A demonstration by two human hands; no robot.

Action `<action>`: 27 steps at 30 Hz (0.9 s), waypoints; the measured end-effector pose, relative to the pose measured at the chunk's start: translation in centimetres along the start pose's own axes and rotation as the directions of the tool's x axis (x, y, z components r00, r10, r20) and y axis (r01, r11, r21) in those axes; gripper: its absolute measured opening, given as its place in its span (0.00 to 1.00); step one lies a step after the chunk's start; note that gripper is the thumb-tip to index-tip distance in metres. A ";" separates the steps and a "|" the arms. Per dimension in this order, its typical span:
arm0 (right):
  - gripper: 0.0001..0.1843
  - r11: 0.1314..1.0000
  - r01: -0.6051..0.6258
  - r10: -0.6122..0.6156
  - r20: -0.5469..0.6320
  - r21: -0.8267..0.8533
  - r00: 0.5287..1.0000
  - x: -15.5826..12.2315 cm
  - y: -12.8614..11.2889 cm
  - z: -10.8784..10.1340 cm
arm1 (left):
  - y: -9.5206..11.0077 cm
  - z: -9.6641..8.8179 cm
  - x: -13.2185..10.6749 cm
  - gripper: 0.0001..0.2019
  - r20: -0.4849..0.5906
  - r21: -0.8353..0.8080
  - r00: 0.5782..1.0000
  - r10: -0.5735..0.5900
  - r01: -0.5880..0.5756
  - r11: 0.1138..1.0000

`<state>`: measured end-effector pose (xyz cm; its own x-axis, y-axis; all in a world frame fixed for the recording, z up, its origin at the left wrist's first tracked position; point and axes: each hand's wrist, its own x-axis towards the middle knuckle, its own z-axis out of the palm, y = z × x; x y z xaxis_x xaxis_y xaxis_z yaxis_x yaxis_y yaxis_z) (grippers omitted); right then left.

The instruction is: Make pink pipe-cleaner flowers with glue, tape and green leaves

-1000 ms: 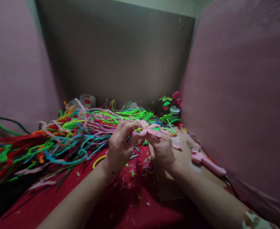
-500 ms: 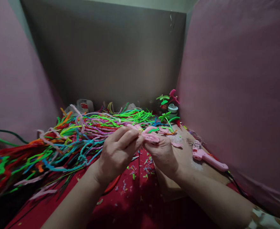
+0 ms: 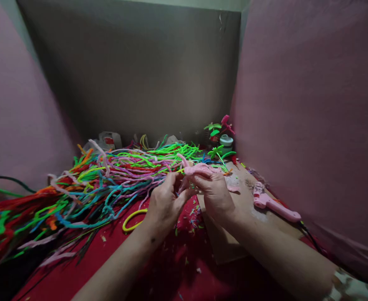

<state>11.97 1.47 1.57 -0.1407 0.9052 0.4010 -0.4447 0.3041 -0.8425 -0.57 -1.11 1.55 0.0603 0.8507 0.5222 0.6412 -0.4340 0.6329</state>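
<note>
A pink flower made of fuzzy pipe cleaner, with a small yellowish centre, is held up between my two hands above the table. My right hand pinches its petals from the right, thumb on the near side. My left hand is closed at the lower left of the flower, its thumb reaching toward the right fingers; the fingertips are partly hidden. More pink pieces lie on the board just behind my right hand.
Loose pipe cleaners in many colours cover the left. A yellow ring-shaped handle lies beside my left forearm. On the right, a pink glue gun rests on a brown board. Behind stand a small jar and green pipe-cleaner shapes.
My hands have turned the flower, so its petals now point differently. My left hand has shifted lower and rightward with its thumb extended, uncovering the yellow ring by the forearm.
</note>
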 end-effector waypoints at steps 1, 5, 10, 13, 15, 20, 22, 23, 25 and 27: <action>0.04 1.000 0.001 -0.001 0.006 0.000 1.000 -0.1 0.0 0.0 | -0.1 0.4 -0.2 0.07 -0.010 0.065 1.000 0.014 -0.013 0.998; 0.05 0.999 0.027 -0.027 0.003 -0.044 1.000 -0.3 -0.3 0.3 | -0.8 1.1 -0.7 0.10 -0.069 0.225 0.987 0.142 -0.123 0.966; 0.08 0.987 0.050 -0.047 0.021 -0.153 0.999 -0.1 0.1 -0.1 | -0.7 0.7 -0.5 0.10 -0.068 0.023 0.996 0.056 -0.055 0.998; 0.10 0.978 0.065 -0.054 0.060 -0.199 0.997 0.2 0.4 -0.5 | 0.3 0.2 -0.2 0.14 0.028 -0.260 0.988 -0.154 0.156 0.953; 0.12 0.967 0.087 -0.074 0.065 -0.239 0.995 0.3 0.6 -0.8 | 1.0 0.0 0.0 0.16 0.095 -0.396 0.965 -0.244 0.261 0.880; 0.15 0.913 0.146 -0.118 0.097 -0.380 0.988 0.2 0.5 -0.9 | 1.4 -0.3 0.2 0.19 0.205 -0.602 0.917 -0.342 0.394 0.694; 0.14 0.893 0.163 -0.132 0.103 -0.420 0.986 0.1 0.5 -0.8 | 1.1 -0.3 0.2 0.18 0.284 -0.679 0.892 -0.351 0.446 0.583; 0.12 0.901 0.164 -0.136 0.098 -0.401 0.986 0.0 0.6 -0.7 | 1.0 -0.3 0.2 0.16 0.331 -0.711 0.877 -0.348 0.474 0.519; 0.08 0.944 0.140 -0.125 0.069 -0.300 0.990 0.0 0.7 -0.6 | 0.7 -0.3 0.3 0.11 0.417 -0.764 0.851 -0.319 0.518 0.384; 0.06 0.981 0.073 -0.065 0.049 -0.181 0.997 0.2 1.0 -0.5 | 0.4 -0.4 0.4 0.08 0.493 -0.786 0.827 -0.271 0.557 0.269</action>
<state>11.93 2.07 0.59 -0.1545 0.8678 0.4722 -0.2863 0.4182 -0.8621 -0.56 -1.10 2.21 0.2531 0.9672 -0.0217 -0.3955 0.1239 0.9101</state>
